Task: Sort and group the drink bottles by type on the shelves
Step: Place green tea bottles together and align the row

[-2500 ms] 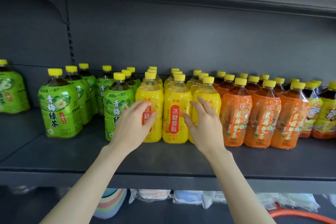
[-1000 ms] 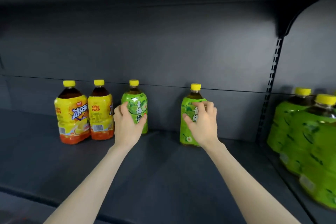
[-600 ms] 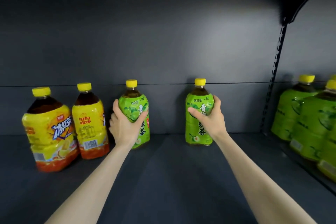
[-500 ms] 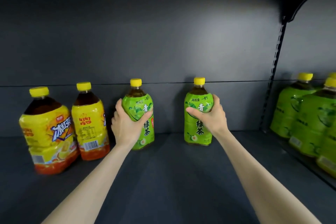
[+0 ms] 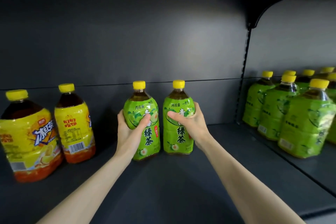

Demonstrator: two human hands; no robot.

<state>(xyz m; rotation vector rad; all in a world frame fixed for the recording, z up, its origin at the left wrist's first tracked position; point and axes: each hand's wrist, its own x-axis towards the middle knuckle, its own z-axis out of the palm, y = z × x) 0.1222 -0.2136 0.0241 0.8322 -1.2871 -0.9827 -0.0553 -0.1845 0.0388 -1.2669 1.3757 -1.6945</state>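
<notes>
Two green tea bottles with yellow caps stand side by side, almost touching, at the middle of the dark shelf (image 5: pixel 172 183). My left hand (image 5: pixel 130 131) grips the left green tea bottle (image 5: pixel 145 138), which leans slightly left. My right hand (image 5: pixel 189 123) grips the right green tea bottle (image 5: pixel 178 138), which stands upright. On the left stand two yellow iced tea bottles (image 5: pixel 29 140) (image 5: pixel 75 125). A group of several green tea bottles (image 5: pixel 294 114) fills the neighbouring shelf bay on the right.
A slotted upright post (image 5: pixel 243 71) and a bracket separate this bay from the right bay. The grey back panel (image 5: pixel 127 42) rises behind the bottles. Another shelf runs overhead. Bare shelf surface lies in front of the held bottles.
The view shifted from the sorted bay to the left bay. Both hands took hold of the two green tea bottles, and the left bottle moved right until it sits next to the other.
</notes>
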